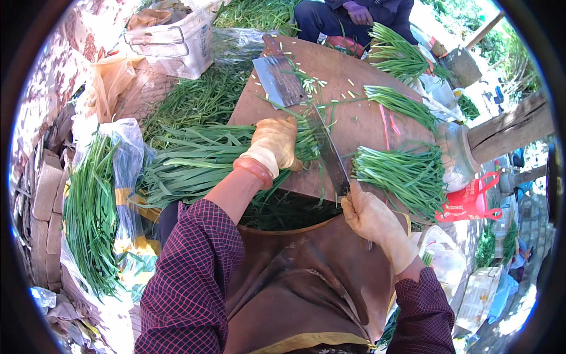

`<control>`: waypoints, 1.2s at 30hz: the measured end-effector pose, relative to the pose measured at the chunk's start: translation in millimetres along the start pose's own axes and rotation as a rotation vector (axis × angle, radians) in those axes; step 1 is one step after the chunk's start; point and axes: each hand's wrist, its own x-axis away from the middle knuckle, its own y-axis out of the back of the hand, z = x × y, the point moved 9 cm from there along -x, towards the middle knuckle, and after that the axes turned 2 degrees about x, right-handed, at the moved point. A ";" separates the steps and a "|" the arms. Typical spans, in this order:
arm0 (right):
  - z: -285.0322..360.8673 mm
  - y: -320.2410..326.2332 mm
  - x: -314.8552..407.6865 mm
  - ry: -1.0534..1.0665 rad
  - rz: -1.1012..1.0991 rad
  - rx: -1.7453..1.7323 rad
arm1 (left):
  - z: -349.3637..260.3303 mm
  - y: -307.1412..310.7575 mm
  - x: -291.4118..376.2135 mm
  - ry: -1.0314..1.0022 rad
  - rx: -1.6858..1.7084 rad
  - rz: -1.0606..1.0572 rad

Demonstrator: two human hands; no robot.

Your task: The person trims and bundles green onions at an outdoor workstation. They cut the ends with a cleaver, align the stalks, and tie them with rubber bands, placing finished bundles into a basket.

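My left hand (pixel 275 142), in a tan glove, presses around a thick bundle of flat green leaves, likely garlic chives (pixel 203 155), laid across a brown wooden board (pixel 327 57). My right hand (pixel 376 223), gloved too, grips a long knife (pixel 329 150), its handle mostly hidden in the fist. The blade slants up and left beside the bundle's end; whether it touches the stems I cannot tell. A cleaver (pixel 281 82) lies flat beyond my left hand among short cut stem pieces. Right of the knife lie a trimmed bundle (pixel 400 179) and a smaller bundle (pixel 400 105).
Pink ties (pixel 390 124) lie between the bundles. Across the board sits a co-worker, a gloved hand (pixel 359 13) on the lap, near another bundle (pixel 393 53). Loose greens (pixel 199 95) heap at left, below a white basket (pixel 183 48). A wooden post (pixel 508 126) stands at right.
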 end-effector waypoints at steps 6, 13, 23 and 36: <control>0.7 0.6 -36.6 0.052 -0.007 -0.007 | 0.5 -3.8 -4.4 -0.045 0.026 0.015; -10.7 -8.8 -72.0 0.015 0.021 -0.184 | 1.6 -4.1 -5.2 -0.076 0.048 0.002; -1.7 -7.7 -112.5 0.066 -0.085 -0.114 | -3.8 -2.8 -3.8 -0.070 -0.018 0.026; -18.1 -17.7 -136.6 0.015 -0.023 -0.207 | -16.3 -0.7 12.1 -0.173 -0.008 -0.121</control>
